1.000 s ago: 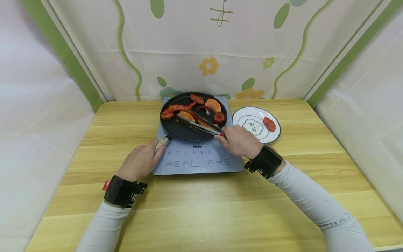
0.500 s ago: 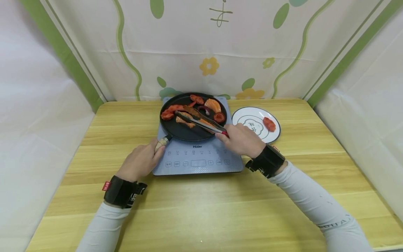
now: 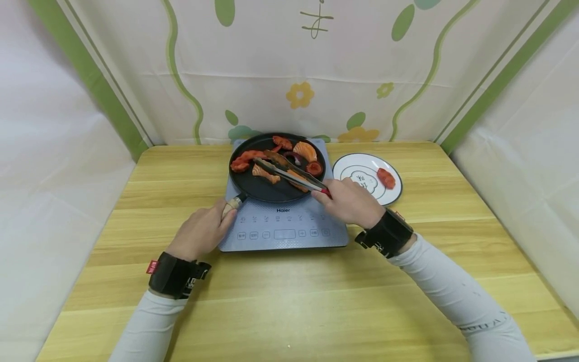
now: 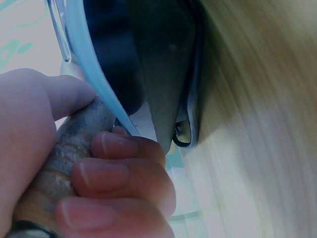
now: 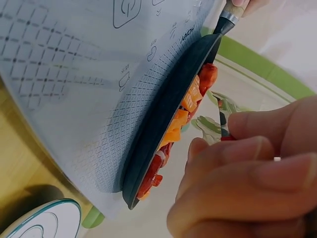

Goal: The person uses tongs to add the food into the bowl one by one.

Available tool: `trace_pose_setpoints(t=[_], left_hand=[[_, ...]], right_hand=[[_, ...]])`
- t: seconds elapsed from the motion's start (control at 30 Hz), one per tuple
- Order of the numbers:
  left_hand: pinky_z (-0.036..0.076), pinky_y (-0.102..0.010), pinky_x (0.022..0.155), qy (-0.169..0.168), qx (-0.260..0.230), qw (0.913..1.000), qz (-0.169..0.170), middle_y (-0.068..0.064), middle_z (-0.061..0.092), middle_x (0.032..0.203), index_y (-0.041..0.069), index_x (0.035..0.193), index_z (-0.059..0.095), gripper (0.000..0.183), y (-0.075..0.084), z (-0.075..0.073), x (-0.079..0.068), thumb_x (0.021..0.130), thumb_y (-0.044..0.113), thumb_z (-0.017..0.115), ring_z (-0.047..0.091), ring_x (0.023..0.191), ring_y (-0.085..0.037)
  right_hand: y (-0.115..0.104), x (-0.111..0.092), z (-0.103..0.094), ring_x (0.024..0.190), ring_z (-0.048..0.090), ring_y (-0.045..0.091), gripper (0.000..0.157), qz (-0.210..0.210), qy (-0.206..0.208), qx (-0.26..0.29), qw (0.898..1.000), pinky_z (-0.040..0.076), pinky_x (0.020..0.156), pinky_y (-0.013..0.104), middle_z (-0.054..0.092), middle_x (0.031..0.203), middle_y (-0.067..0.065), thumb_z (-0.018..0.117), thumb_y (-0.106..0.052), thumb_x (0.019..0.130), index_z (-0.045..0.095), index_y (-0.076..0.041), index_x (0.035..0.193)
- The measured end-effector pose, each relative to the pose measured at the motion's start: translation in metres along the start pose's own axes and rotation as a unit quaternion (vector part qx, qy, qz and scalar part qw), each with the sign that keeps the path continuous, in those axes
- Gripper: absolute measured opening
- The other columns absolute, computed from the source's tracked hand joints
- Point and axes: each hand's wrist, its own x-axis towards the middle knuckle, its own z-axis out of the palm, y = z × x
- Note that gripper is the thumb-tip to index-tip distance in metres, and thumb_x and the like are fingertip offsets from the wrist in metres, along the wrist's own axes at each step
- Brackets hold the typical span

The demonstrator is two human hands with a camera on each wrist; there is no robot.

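Note:
My left hand [image 3: 199,231] grips the wooden handle [image 3: 234,205] of a black frying pan [image 3: 258,190]; in the left wrist view the fingers curl round that handle [image 4: 64,158]. My right hand [image 3: 355,203] holds metal tongs [image 3: 289,175] near their red part, the arms spread apart over the pan. An orange, white-striped salmon piece [image 3: 266,173] lies flat just below the tongs' tips, apart from them. Another salmon piece [image 3: 305,151] lies at the back right, and one more is partly hidden under the tongs. Red meat pieces [image 3: 246,160] and a purplish curled piece lie around them.
The pan sits on a grey-blue Haier induction cooker [image 3: 285,244] on a wooden table [image 3: 271,306]. To its right stands a white plate [image 3: 346,165] with one red piece [image 3: 386,178]. A patterned cloth screen [image 3: 253,90] rises behind, with white walls at both sides.
The tongs' arms came away from the left salmon piece, which now lies flat in the pan, slightly nearer me. My right hand shifted a little right; my left hand stayed on the handle.

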Motion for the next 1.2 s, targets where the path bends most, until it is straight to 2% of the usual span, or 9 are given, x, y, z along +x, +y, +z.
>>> trace_pose_setpoints(t=[0.37,0.73,1.2], left_hand=[[0.037,-0.031,0.058,0.003,0.006,1.0000,0.003,-0.006,0.055,0.075,0.012,0.117,0.049,0.035,-0.001,0.000,0.000,0.103,0.042,0.040,0.054,0.069,-0.019],[0.037,-0.032,0.059,0.005,0.005,1.0000,0.002,-0.006,0.055,0.077,0.013,0.115,0.049,0.033,0.001,0.000,0.000,0.102,0.043,0.040,0.054,0.070,-0.020],[0.037,-0.031,0.057,0.001,0.007,1.0000,0.005,-0.006,0.054,0.076,0.013,0.116,0.048,0.036,-0.001,0.001,0.000,0.102,0.044,0.039,0.054,0.069,-0.019]], right_hand=[[0.006,-0.007,-0.002,0.047,0.045,0.013,0.041,-0.013,0.015,-0.010,1.000,0.035,0.045,0.028,0.040,0.060,-0.003,0.047,-0.049,0.099,0.047,-0.016,0.074],[0.014,-0.016,-0.006,0.046,0.042,0.014,0.044,0.001,0.016,-0.006,1.000,0.031,0.046,0.027,0.035,0.058,-0.003,0.047,-0.048,0.099,0.046,-0.014,0.072],[0.026,-0.030,-0.013,0.047,0.044,0.015,0.041,0.002,0.032,-0.013,0.999,0.031,0.046,0.027,0.040,0.060,-0.002,0.050,-0.047,0.098,0.049,-0.013,0.076]])
